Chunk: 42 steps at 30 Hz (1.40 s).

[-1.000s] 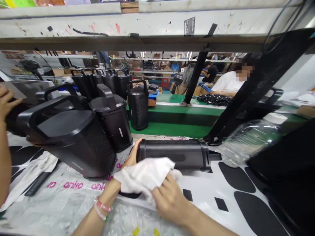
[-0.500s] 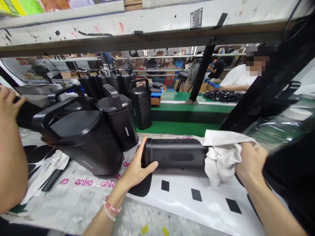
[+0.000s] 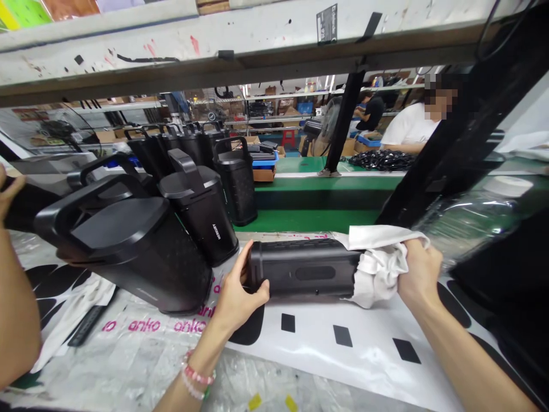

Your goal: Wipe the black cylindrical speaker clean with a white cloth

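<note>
A black portable speaker (image 3: pixel 300 269) lies on its side on a white sheet, an oval panel facing me. My left hand (image 3: pixel 240 286) grips its left end, thumb in front and fingers partly hidden behind. In my right hand (image 3: pixel 422 269) is a bunched white cloth (image 3: pixel 380 272), pressed over the speaker's right end, which it covers. Left of my left hand stand more black speakers with carrying handles, the closest one (image 3: pixel 146 257) tilted and another (image 3: pixel 201 212) just behind it marked MERKURY.
At the left edge, a co-worker's hand (image 3: pixel 8 197) is on a dark object. A white cloth (image 3: pixel 72 309) and a black strip (image 3: pixel 92 323) lie at left. Beyond runs a green conveyor (image 3: pixel 317 220). A slanted black post (image 3: pixel 429 154) and clear plastic container (image 3: pixel 476 223) stand right, under an overhead shelf (image 3: pixel 257 34).
My right hand and the cloth have shifted left, closer in against the speaker's right end. My left hand keeps its grip. The whole view has moved slightly.
</note>
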Tool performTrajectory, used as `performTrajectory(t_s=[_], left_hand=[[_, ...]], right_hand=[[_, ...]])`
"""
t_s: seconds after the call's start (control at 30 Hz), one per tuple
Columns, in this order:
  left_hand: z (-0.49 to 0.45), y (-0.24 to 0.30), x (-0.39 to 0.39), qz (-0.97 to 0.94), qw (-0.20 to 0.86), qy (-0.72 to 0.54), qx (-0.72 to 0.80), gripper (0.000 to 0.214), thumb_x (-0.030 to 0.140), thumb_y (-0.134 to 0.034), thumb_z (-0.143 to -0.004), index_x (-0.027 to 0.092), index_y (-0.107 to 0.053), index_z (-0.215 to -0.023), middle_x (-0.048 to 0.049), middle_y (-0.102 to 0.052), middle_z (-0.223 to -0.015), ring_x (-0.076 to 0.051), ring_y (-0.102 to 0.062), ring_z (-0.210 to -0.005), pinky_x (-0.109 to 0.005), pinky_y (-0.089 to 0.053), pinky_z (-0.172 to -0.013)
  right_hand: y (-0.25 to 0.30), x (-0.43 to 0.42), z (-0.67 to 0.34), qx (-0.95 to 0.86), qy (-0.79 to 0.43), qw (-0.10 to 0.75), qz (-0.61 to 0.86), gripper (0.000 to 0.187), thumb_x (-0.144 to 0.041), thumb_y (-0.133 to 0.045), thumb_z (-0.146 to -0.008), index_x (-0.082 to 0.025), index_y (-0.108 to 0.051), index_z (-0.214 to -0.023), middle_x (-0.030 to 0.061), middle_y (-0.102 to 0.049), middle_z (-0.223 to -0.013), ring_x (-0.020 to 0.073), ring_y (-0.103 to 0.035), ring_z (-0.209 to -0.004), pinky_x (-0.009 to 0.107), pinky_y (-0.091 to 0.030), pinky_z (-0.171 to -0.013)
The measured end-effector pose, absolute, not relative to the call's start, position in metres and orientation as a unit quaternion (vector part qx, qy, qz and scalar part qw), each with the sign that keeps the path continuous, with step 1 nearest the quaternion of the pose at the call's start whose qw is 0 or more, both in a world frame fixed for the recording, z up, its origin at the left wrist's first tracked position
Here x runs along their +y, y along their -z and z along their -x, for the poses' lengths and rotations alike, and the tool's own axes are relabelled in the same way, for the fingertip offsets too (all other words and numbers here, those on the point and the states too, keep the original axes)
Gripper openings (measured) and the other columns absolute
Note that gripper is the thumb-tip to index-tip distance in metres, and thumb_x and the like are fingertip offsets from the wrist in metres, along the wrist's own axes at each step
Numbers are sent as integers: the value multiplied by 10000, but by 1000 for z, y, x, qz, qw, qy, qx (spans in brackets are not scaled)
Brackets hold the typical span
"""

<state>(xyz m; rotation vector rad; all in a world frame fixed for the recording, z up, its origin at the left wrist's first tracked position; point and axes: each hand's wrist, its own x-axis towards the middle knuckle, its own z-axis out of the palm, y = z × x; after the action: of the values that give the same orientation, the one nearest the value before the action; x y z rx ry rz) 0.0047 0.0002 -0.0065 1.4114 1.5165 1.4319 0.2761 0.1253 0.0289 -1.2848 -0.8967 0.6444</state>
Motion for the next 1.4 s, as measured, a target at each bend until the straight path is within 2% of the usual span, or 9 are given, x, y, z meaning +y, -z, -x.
performTrajectory(t_s=[0.57,0.77,1.1,1.4], left_hand=[[-6,7,0,-531,304,-551,568,761,192,-583,-734,219,-295,-1437,-82,-440,-1460,-233,-513,-1270,-344,-468,-1046],[-7,7,-1,-524,309,-557,566,753,188,-593,-734,216,-307,-1430,-83,-475,-1428,-225,-533,-1247,-339,-474,-1039],[-7,7,-1,-526,308,-558,564,742,185,-578,-740,211,-298,-1426,-89,-444,-1448,-213,-501,-1281,-320,-458,-1052],[-9,8,0,-508,326,-585,541,749,154,-591,-731,211,-317,-1426,-79,-429,-1462,-222,-465,-1308,-306,-448,-1048]], right_hand=[[-25,126,-279,-400,-296,669,551,246,-330,-573,-599,-202,-377,-525,-55,-337,-520,94,-283,-543,245,-229,-446],[-26,126,-278,-401,-295,669,552,233,-330,-570,-587,-197,-390,-523,-53,-344,-516,94,-288,-545,248,-230,-449],[-23,127,-280,-406,-295,670,548,226,-300,-573,-619,-195,-394,-529,-55,-344,-514,90,-291,-537,247,-233,-451],[-22,132,-280,-400,-288,676,548,249,-362,-566,-569,-202,-383,-516,-65,-329,-497,91,-271,-520,233,-224,-432]])
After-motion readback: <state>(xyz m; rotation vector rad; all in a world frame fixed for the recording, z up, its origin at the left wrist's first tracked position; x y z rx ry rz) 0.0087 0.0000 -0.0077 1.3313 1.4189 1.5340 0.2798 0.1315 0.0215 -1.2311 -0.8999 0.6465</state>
